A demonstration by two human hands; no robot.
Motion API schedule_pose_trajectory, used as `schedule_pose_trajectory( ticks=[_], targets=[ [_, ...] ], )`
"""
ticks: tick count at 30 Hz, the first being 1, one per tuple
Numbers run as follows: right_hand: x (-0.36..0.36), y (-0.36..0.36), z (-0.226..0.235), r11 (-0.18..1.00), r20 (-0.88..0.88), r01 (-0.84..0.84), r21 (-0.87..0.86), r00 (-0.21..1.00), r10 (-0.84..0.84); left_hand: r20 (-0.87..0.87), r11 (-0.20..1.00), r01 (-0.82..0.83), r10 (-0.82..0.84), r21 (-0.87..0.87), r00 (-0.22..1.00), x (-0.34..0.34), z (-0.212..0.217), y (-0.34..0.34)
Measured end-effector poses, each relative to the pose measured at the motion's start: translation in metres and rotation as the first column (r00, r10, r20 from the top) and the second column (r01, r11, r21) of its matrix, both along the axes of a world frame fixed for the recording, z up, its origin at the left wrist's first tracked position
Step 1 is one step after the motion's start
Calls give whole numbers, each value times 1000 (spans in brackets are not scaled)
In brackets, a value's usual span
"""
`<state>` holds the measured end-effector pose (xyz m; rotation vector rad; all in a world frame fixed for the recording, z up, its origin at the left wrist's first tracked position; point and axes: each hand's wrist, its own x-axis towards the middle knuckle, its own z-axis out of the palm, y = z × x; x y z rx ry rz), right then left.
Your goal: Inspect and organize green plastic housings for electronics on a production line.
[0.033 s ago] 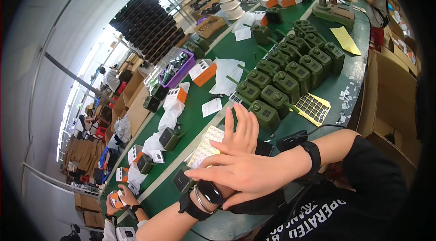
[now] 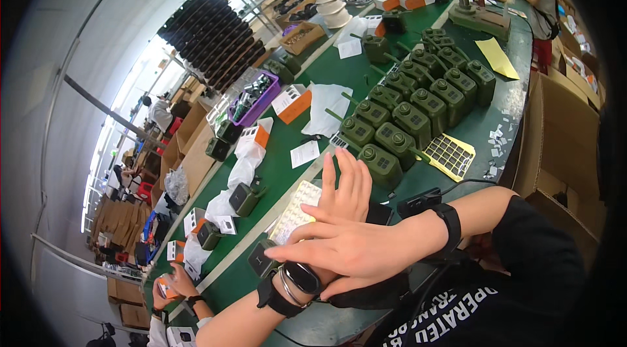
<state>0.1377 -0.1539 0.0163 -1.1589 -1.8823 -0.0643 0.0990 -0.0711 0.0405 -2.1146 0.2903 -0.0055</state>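
My left hand (image 2: 347,182) is raised over the workbench with its fingers stretched out, nothing in it. Across the back of its wrist lies my right hand (image 2: 356,244), fingers extended and apart, its palm side toward the left wrist. A black smartwatch (image 2: 302,277) and a silver bangle are on the left wrist, just below the right fingers. Partly behind my left hand is a pale sheet of small stickers (image 2: 295,211). A dark green square device (image 2: 260,259) stands by my right fingertips. Rows of green jerrycan-shaped devices (image 2: 413,118) stand beyond my left fingers.
A yellow-edged grid sheet (image 2: 450,156) lies right of the rows. Along the green belt (image 2: 277,148) are white-and-orange boxes (image 2: 292,104), plastic bags and a purple basket (image 2: 255,99). A co-worker's hands (image 2: 175,285) hold a small box at lower left. A large carton (image 2: 562,144) stands right.
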Motion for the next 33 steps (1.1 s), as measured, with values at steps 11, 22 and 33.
schedule_pose_trajectory(
  ticks=[11,22,33],
  targets=[
    [0,2,-8,976,-62,52,212,997,-40,60,992,-107,111,-68,992,1,6,4],
    [-6,2,-11,968,-30,62,243,998,-57,50,990,-139,139,-15,989,-3,-2,7],
    [-6,1,-13,978,-165,49,204,986,-15,28,990,-143,144,-17,989,-5,-4,10]
  ],
)
